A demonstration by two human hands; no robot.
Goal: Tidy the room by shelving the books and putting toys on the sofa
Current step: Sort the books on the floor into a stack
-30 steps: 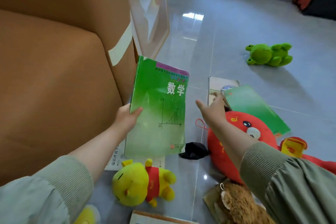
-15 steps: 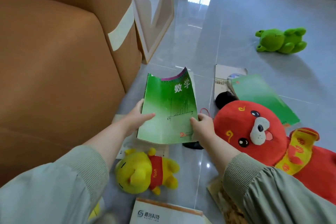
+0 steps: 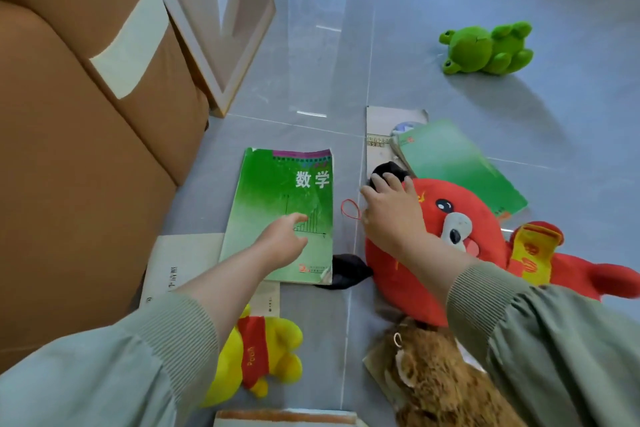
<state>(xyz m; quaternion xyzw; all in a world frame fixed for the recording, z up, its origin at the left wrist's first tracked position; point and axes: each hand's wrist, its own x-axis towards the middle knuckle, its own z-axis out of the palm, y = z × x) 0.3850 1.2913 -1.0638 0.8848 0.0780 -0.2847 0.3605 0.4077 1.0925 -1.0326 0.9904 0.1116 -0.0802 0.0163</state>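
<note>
Low over the lower half of the green maths book [image 3: 277,198] with the left hand [image 3: 285,241], fingers loose and nearly straight, gripping nothing; flat on the head of the red plush [image 3: 485,208] with the right hand [image 3: 391,215], fingers spread, tips at its black ear [image 3: 389,168]. Flat on the grey floor [image 3: 415,28], that book: left edge near the sofa [image 3: 86,166] base, bottom corner over a white book [image 3: 180,267], right edge just beside the plush. Further out, a second green book [image 3: 457,166], then open floor around the green frog [image 3: 485,48].
</note>
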